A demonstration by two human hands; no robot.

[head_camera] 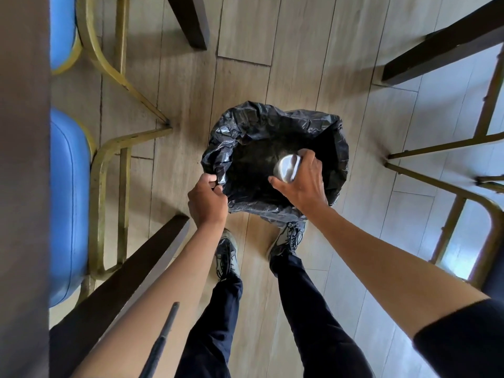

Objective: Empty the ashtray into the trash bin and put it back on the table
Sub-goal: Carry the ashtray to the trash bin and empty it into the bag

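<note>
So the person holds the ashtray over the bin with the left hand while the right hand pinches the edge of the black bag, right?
Not quite: the hands are swapped. In the head view the right hand holds the ashtray over the bin, while the left hand pinches the edge of the black bag.

Both forearms are bare down to the left hand [207,199] and the right hand [305,181]. A dark short sleeve [463,339] covers the right upper arm. The trousers [308,309] are dark navy and reach the ankles. On the feet are grey and black lace-up trainers [286,238] with dark laces.
</note>
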